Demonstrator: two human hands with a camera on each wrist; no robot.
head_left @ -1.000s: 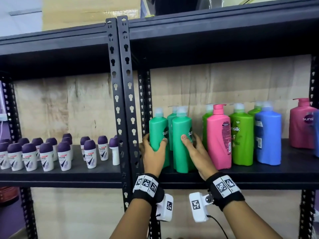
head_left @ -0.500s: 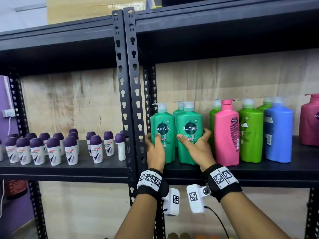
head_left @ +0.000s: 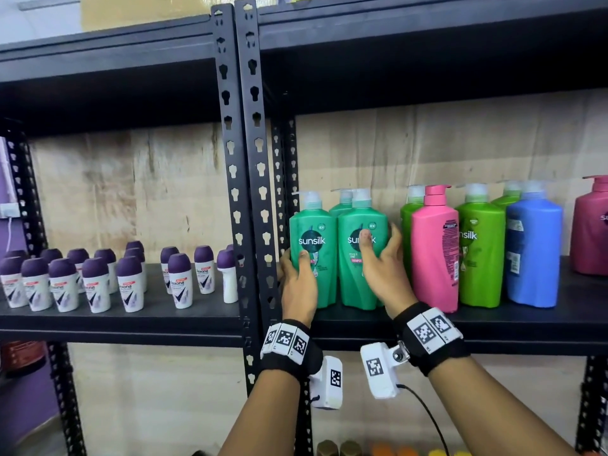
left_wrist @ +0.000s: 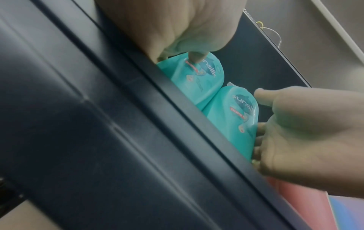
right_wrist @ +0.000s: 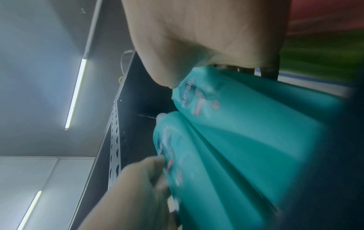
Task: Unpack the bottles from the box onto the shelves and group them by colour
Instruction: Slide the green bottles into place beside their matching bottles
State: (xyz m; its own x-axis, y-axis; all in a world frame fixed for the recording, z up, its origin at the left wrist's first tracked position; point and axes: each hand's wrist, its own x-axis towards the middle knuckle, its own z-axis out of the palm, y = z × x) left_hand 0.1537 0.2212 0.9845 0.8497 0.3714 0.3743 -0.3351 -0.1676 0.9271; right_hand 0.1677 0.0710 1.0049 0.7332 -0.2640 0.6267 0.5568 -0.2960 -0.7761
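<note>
1. Two teal bottles stand upright, side by side and touching, at the left end of the right-hand shelf (head_left: 493, 327), just right of the black posts (head_left: 245, 166).
2. The left hand (head_left: 297, 287) is wrapped round the left teal bottle (head_left: 314, 258): its thumb lies on the front label, low down, and its fingers curl round the bottle's left side, next to the post.
3. The right hand (head_left: 383, 274) holds the right teal bottle (head_left: 360, 258): its thumb presses on the "sunsilk" label and its fingers reach round the bottle's right side, into the gap before the lime bottles.
4. A third teal bottle (head_left: 342, 205) stands behind the pair, only its top showing.
5. To the right stand a lime bottle (head_left: 406, 225), a pink bottle (head_left: 434, 251) in front of it, another lime bottle (head_left: 482, 255), a blue bottle (head_left: 533, 255) and, at the far right edge, a magenta bottle (head_left: 592, 225).
6. On the left-hand shelf stand rows of small white roll-ons (head_left: 95, 284) with purple caps.
7. Compared with a second ago, both held bottles have turned: then their narrow sides faced the room, now their labels do. They also stand closer together, and the right thumb sits higher on its bottle.
8. The wrist views, though blurred, show the same two grips from below.
</note>
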